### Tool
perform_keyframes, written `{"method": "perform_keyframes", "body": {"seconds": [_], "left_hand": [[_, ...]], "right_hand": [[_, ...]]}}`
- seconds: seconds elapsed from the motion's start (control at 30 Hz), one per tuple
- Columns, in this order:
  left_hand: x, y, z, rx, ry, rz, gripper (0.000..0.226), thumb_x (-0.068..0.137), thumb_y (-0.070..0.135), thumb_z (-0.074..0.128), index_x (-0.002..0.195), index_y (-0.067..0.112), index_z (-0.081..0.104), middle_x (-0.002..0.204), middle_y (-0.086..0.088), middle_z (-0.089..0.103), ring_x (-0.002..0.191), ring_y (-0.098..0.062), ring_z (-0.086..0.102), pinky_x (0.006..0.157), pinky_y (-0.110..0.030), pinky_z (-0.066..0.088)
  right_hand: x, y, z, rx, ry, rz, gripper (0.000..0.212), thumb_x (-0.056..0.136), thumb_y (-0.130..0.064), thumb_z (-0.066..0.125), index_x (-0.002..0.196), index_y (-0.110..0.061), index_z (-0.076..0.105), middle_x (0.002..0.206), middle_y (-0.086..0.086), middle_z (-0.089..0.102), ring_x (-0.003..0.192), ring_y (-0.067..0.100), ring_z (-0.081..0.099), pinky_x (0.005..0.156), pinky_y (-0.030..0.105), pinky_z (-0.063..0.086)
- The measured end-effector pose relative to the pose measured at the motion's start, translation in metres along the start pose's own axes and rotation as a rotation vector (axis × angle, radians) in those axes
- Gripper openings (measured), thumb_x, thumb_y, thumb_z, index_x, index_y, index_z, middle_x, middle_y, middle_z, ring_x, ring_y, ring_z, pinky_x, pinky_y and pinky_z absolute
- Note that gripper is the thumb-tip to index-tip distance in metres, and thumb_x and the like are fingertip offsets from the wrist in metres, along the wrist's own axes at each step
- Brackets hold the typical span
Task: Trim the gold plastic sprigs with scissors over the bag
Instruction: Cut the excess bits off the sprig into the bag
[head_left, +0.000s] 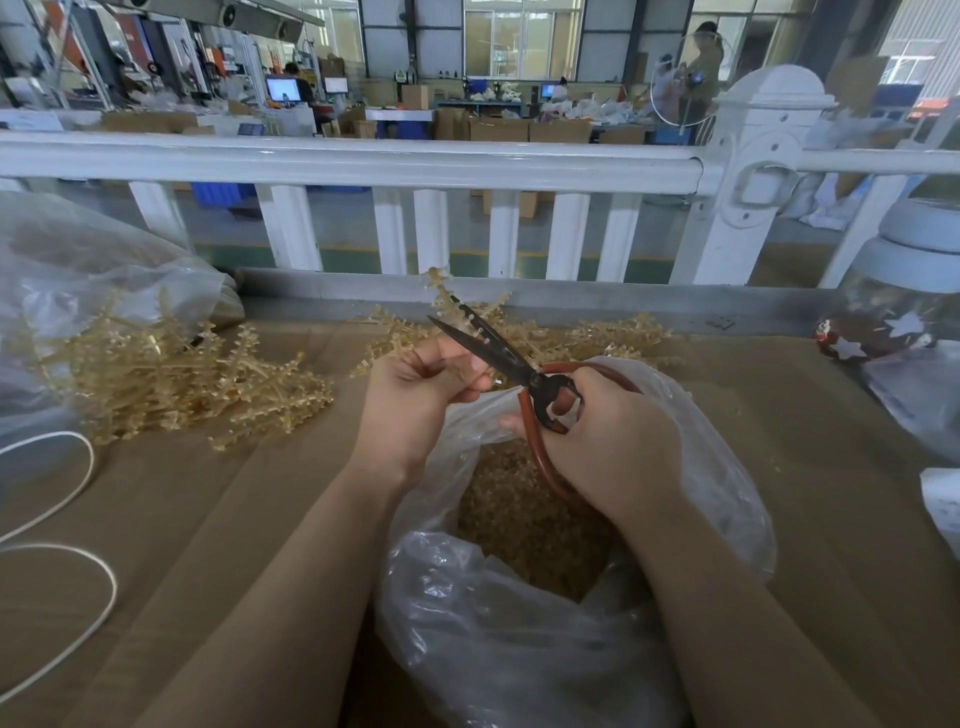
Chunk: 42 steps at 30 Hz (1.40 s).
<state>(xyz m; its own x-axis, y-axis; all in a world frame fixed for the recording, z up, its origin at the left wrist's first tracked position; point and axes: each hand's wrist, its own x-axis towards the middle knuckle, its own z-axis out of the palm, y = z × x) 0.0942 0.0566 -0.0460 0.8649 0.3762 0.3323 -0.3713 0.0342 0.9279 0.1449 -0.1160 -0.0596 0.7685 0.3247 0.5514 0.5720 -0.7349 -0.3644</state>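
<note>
Closest to the camera, a clear plastic bag (519, 649) is seen standing open on the cardboard-covered worktop (234, 519), its mouth directly beneath both hands. A deep layer of small gold offcuts (524, 530) is visible inside the bag; from this it is judged that many sprigs have already been trimmed.

The left hand (415, 400) is curled around the lower stem of one gold sprig (452, 301), which is held upright with its tip above the hand. The right hand (608, 436) is closed through the red loop handles of the scissors (498, 358), thumb and fingers wrapped around them. The dark blades are parted slightly and laid against the sprig just above the left hand; whether a cut is under way or only being lined up cannot be told.

A large heap of sprigs (182, 384) is noted on the worktop to the left, spilling from a second clear bag (78, 270). A smaller heap (613, 335) lies behind the hands. Which heap is trimmed and which untrimmed cannot be determined with certainty. If the left heap is the untrimmed stock, a substantial share of the work remains. Progress is judged as mid-task.
</note>
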Motion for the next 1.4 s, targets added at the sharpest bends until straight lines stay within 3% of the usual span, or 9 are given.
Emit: {"method": "perform_keyframes", "body": {"seconds": [0.17, 0.33, 0.5, 0.6, 0.87, 1.0, 1.17, 1.3, 1.4], "left_hand": [[0.0007, -0.0006, -0.0011, -0.03, -0.028, 0.006, 0.013, 0.091, 0.0, 0.064, 0.09, 0.008, 0.074, 0.075, -0.006, 0.07, 0.071, -0.015, 0.063, 0.076, -0.03, 0.052], [0.0023, -0.0023, -0.0037, -0.049, -0.057, 0.016, 0.012, 0.091, -0.001, 0.062, 0.088, 0.004, 0.072, 0.074, -0.005, 0.07, 0.072, -0.015, 0.062, 0.076, -0.03, 0.052], [0.0024, -0.0049, -0.005, -0.041, -0.112, 0.012, 0.01, 0.093, -0.003, 0.06, 0.093, 0.002, 0.069, 0.078, -0.004, 0.069, 0.076, -0.015, 0.062, 0.078, -0.028, 0.051], [0.0013, -0.0037, -0.0032, -0.034, -0.17, -0.004, 0.014, 0.093, -0.002, 0.058, 0.093, 0.007, 0.069, 0.078, -0.001, 0.068, 0.076, -0.015, 0.06, 0.077, -0.027, 0.05], [0.0008, -0.0007, -0.0012, -0.061, -0.218, 0.006, 0.016, 0.094, -0.003, 0.055, 0.094, 0.006, 0.068, 0.076, 0.003, 0.068, 0.075, -0.01, 0.06, 0.075, -0.022, 0.05], [0.0004, -0.0004, -0.0009, -0.08, -0.211, -0.017, 0.014, 0.093, -0.002, 0.056, 0.094, 0.006, 0.067, 0.077, 0.003, 0.068, 0.075, -0.011, 0.06, 0.076, -0.024, 0.05], [0.0009, -0.0003, 0.0002, -0.177, -0.16, -0.052, 0.007, 0.087, 0.004, 0.06, 0.091, 0.004, 0.065, 0.076, -0.003, 0.065, 0.073, -0.013, 0.058, 0.076, -0.027, 0.049], [0.0026, 0.0023, -0.002, -0.326, -0.052, -0.116, 0.012, 0.077, 0.005, 0.067, 0.089, 0.005, 0.064, 0.077, -0.006, 0.067, 0.069, -0.014, 0.062, 0.072, -0.024, 0.053], [0.001, 0.0041, 0.0015, -0.232, -0.069, -0.158, 0.019, 0.073, 0.005, 0.07, 0.091, 0.003, 0.065, 0.078, -0.008, 0.07, 0.068, -0.014, 0.066, 0.065, -0.021, 0.054]], "right_hand": [[-0.0007, 0.0018, 0.0019, 0.057, 0.02, -0.016, 0.052, 0.076, -0.079, 0.048, 0.078, -0.028, 0.055, 0.062, -0.022, 0.045, 0.054, -0.007, 0.042, 0.052, 0.009, 0.033], [0.0004, 0.004, 0.0046, 0.054, 0.01, -0.017, 0.053, 0.077, -0.077, 0.051, 0.075, -0.025, 0.058, 0.062, -0.017, 0.053, 0.055, 0.0, 0.049, 0.054, 0.02, 0.047], [-0.0003, 0.0043, 0.0045, 0.032, 0.0, -0.011, 0.042, 0.081, -0.069, 0.066, 0.079, -0.03, 0.05, 0.069, -0.019, 0.054, 0.057, -0.002, 0.044, 0.054, 0.008, 0.033], [-0.0006, 0.0027, 0.0034, 0.048, 0.007, -0.029, 0.043, 0.079, -0.072, 0.066, 0.082, -0.032, 0.049, 0.072, -0.021, 0.053, 0.059, -0.001, 0.046, 0.054, 0.011, 0.038], [0.0003, 0.0022, 0.0039, 0.07, -0.003, -0.025, 0.042, 0.079, -0.071, 0.068, 0.082, -0.031, 0.056, 0.074, -0.021, 0.054, 0.059, -0.006, 0.046, 0.058, 0.006, 0.032], [0.0012, 0.0045, 0.0069, 0.093, -0.009, -0.01, 0.049, 0.077, -0.077, 0.061, 0.085, -0.028, 0.064, 0.073, -0.019, 0.059, 0.061, -0.005, 0.049, 0.057, 0.004, 0.031], [0.0009, 0.0041, 0.0072, 0.116, -0.034, -0.002, 0.039, 0.08, -0.073, 0.064, 0.084, -0.034, 0.059, 0.073, -0.02, 0.058, 0.067, -0.003, 0.056, 0.059, 0.006, 0.034], [0.0003, 0.0013, 0.0046, 0.248, -0.025, 0.059, 0.042, 0.076, -0.075, 0.063, 0.079, -0.033, 0.062, 0.071, -0.02, 0.062, 0.067, -0.001, 0.059, 0.058, 0.01, 0.041], [0.0023, -0.0016, 0.0018, 0.491, 0.018, 0.16, 0.038, 0.075, -0.067, 0.069, 0.07, -0.03, 0.063, 0.067, -0.023, 0.063, 0.065, -0.001, 0.06, 0.059, 0.011, 0.044]]}}
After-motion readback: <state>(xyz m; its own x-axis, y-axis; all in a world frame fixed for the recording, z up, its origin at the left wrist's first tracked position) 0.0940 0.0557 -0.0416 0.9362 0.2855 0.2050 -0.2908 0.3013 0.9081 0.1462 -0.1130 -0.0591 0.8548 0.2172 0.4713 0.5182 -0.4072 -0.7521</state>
